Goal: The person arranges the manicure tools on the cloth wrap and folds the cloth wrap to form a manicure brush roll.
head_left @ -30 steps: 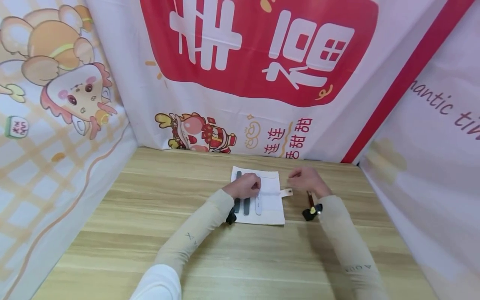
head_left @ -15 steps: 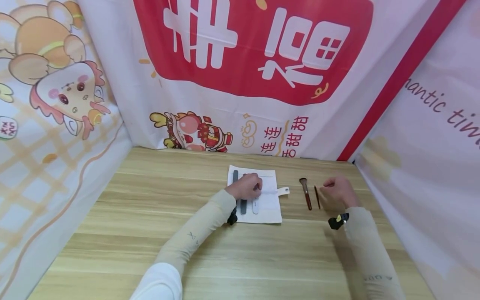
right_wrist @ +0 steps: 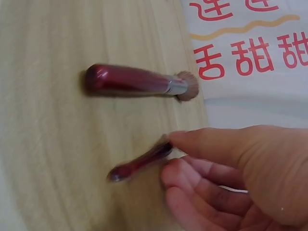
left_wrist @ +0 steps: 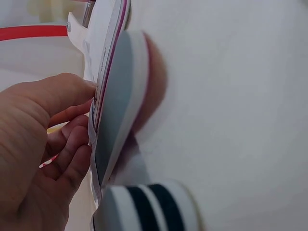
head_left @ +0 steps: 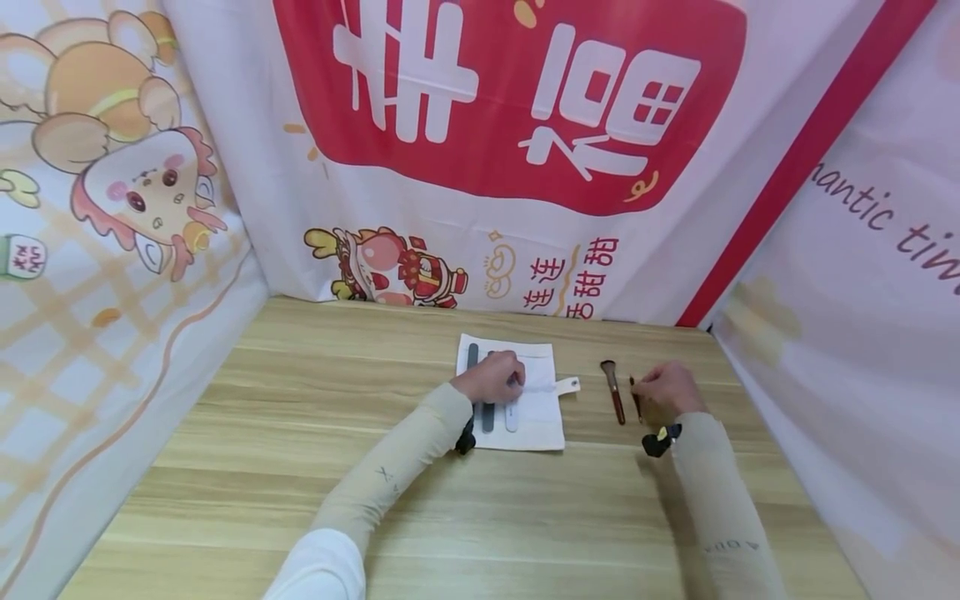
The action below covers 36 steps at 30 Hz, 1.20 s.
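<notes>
A white fabric pouch (head_left: 543,425) lies spread on the table, with grey nail files (head_left: 488,418) and a lighter nail file (head_left: 512,418) in it. My left hand (head_left: 491,377) is over the pouch; in the left wrist view its thumb and index finger pinch the pouch's pocket edge beside a file. To the right, my right hand (head_left: 671,388) pinches the end of a thin dark-red makeup brush (right_wrist: 142,162) between thumb and index finger. The brush's far end is hidden by the fingers. Left of it lies a thicker makeup brush (head_left: 615,398) with a dark-red handle and brown bristles.
A snap tab (head_left: 568,385) sticks out from the pouch's right side. The wooden table (head_left: 450,517) ends at a printed white cloth (head_left: 480,183) at the back, with more cloth along the left and right sides.
My right hand has moved right from beside the pouch, past the thicker brush, then back slightly left onto the thin brush, which it now pinches. The left hand stays on the pouch.
</notes>
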Available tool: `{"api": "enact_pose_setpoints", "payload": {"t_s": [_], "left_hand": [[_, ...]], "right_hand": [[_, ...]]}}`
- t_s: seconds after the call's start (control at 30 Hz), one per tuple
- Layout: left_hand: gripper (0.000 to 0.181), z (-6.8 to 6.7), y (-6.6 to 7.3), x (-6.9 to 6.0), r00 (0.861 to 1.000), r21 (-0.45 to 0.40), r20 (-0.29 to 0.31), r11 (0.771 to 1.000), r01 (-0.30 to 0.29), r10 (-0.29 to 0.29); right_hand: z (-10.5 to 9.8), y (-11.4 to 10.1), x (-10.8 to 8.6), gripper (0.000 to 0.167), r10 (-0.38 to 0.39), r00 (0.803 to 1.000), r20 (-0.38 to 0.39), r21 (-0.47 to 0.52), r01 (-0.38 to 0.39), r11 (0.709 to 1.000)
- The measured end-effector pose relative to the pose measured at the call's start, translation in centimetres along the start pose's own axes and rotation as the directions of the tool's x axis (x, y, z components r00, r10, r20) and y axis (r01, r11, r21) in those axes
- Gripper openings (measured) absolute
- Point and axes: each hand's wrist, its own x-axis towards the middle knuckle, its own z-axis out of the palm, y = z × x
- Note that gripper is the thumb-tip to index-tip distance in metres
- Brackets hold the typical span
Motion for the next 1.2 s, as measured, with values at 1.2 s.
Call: {"api": "enact_pose_setpoints", "payload": {"t_s": [1.2], "left_hand": [[0.015, 0.7, -1.0, 0.6, 1.0, -0.066, -0.017, 0.998, -0.001, -0.001]], "right_hand": [[4.6, -14.0, 2.4, 0.034, -0.17, 0.985, 0.031, 0.488, 0.134, 0.863]]}}
